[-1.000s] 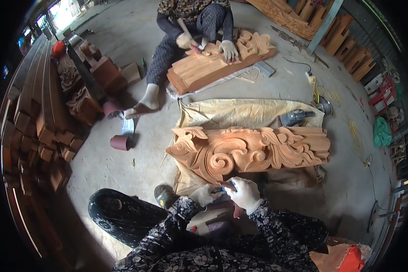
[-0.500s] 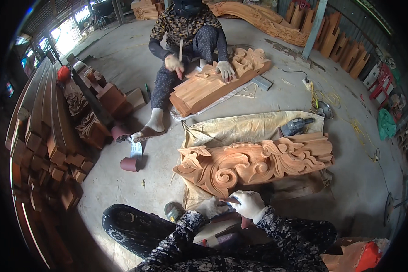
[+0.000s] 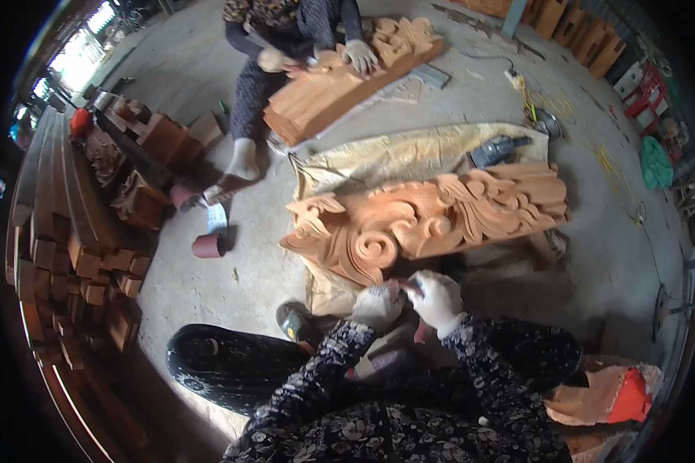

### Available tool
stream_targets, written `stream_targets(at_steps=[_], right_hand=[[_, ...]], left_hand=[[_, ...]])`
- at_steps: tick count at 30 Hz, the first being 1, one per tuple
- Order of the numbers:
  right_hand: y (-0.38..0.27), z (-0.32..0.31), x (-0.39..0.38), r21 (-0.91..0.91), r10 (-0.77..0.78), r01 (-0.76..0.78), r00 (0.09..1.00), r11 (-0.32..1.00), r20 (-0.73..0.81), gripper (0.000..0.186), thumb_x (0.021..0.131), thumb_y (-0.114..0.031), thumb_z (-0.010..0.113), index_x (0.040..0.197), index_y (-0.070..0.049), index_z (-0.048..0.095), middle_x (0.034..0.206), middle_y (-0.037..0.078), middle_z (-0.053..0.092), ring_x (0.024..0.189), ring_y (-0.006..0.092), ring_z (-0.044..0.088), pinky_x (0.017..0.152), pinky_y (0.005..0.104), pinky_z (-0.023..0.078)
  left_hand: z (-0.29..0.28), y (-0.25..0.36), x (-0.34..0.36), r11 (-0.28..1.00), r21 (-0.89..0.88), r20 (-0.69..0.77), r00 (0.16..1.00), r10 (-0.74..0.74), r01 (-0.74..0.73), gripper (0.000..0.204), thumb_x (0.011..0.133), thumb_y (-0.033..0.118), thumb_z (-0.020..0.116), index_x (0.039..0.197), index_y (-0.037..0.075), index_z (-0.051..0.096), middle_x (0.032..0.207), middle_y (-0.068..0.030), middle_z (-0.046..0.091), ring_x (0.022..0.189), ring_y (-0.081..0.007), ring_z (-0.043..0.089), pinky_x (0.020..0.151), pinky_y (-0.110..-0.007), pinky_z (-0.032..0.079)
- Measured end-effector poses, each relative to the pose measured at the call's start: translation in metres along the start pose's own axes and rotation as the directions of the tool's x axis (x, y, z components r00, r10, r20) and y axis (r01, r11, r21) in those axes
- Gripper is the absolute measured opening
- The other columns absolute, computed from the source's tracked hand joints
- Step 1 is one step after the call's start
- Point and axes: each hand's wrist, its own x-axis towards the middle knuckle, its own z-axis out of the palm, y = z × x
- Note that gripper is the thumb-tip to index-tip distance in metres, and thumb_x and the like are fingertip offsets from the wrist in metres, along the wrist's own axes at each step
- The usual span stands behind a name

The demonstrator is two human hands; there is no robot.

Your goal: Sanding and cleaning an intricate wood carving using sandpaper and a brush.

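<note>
My left hand (image 3: 378, 306) and my right hand (image 3: 439, 299), both in white work gloves, are close together in front of me. Their fingers pinch a small reddish-brown piece of sandpaper (image 3: 411, 286), partly hidden by the gloves. Just beyond them lies a carved wooden panel (image 3: 425, 224) with scrolls and leaf shapes, its near edge close to my fingertips. Under the panel a tan sheet (image 3: 340, 166) is spread on the floor. A blue-grey power tool (image 3: 498, 151) rests on the sheet behind the panel.
Across from me, a co-worker's gloved hand (image 3: 359, 56) rests on another carved panel (image 3: 324, 104). Stacked timber (image 3: 69, 231) lines the left side. A roll of sandpaper (image 3: 208, 246) lies on the floor. Yellow cord (image 3: 606, 158) and a green bag (image 3: 656, 163) are at right.
The view has tilted down, so the panels and the co-worker appear higher. My hands stay together on the sandpaper, with the right hand's fingers shifted slightly. The co-worker's tool hand has lowered toward the panel.
</note>
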Motion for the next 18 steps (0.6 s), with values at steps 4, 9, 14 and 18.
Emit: stream_targets(at_steps=[4, 9, 14, 18], right_hand=[[0.019, 0.002, -0.038, -0.035, 0.219, -0.217, 0.959, 0.976, 0.180, 0.016, 0.075, -0.022, 0.066, 0.085, -0.010, 0.065, 0.080, 0.009, 0.064, 0.076, 0.0302, 0.063, 0.069, 0.0408, 0.050], [0.062, -0.003, -0.089, -0.098, 0.325, -0.321, 0.945, 0.942, 0.032, 0.014, 0.075, -0.022, 0.066, 0.082, -0.010, 0.064, 0.079, 0.010, 0.064, 0.075, 0.0304, 0.063, 0.068, 0.0410, 0.049], [0.077, -0.022, -0.090, -0.201, 0.342, -0.382, 0.916, 0.902, -0.209, 0.018, 0.078, -0.027, 0.065, 0.073, -0.010, 0.059, 0.069, 0.011, 0.061, 0.067, 0.0318, 0.062, 0.060, 0.0435, 0.047], [0.102, -0.024, -0.057, 0.119, 0.519, -0.512, 0.780, 0.851, -0.351, 0.020, 0.080, -0.028, 0.065, 0.080, -0.009, 0.063, 0.073, 0.017, 0.063, 0.069, 0.0375, 0.062, 0.058, 0.0474, 0.047]], left_hand=[[0.048, -0.007, 0.013, 0.969, 0.190, 0.124, 0.975, -0.185, 0.159, 0.033, 0.085, 0.033, 0.056, 0.101, 0.007, 0.066, 0.089, -0.0206, 0.066, 0.086, -0.0356, 0.064, 0.076, -0.042, 0.051], [0.118, -0.018, 0.047, 0.975, 0.203, 0.154, 0.986, 0.059, -0.090, 0.030, 0.086, 0.032, 0.053, 0.085, 0.007, 0.069, 0.083, -0.0189, 0.066, 0.078, -0.0345, 0.065, 0.072, -0.045, 0.051], [0.132, 0.015, 0.081, 0.945, 0.316, 0.173, 0.985, 0.030, -0.084, 0.026, 0.086, 0.027, 0.049, 0.092, 0.006, 0.064, 0.084, -0.0174, 0.066, 0.078, -0.0349, 0.064, 0.071, -0.046, 0.051], [0.119, 0.027, 0.116, 0.859, 0.353, -0.159, 0.881, 0.446, -0.371, 0.016, 0.083, 0.021, 0.055, 0.088, 0.008, 0.062, 0.080, -0.0132, 0.062, 0.069, -0.0323, 0.062, 0.061, -0.042, 0.050]])
